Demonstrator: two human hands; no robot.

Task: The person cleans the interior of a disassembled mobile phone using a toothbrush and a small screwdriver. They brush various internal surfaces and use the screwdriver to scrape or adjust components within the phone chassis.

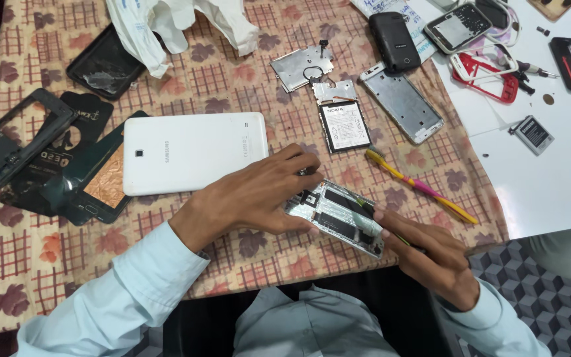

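An opened phone body (pixel 338 217) with its insides showing lies tilted at the near edge of the patterned tablecloth (pixel 232 86). My left hand (pixel 259 193) grips its left end, fingers curled over the top edge. My right hand (pixel 431 254) is closed on a thin dark tool (pixel 406 242) whose tip rests on the phone's right end. A yellow and pink toothbrush (pixel 418 185) lies just beyond the phone. A black phone battery (pixel 343 125) sits behind it.
A white tablet (pixel 193 152) lies face down at centre left, beside dark phone frames (pixel 14 142) and a cover. Metal plates (pixel 302 66), a silver phone frame (pixel 401 102), a black phone (pixel 393 41) and more phone parts on a white board (pixel 543 178) fill the back right.
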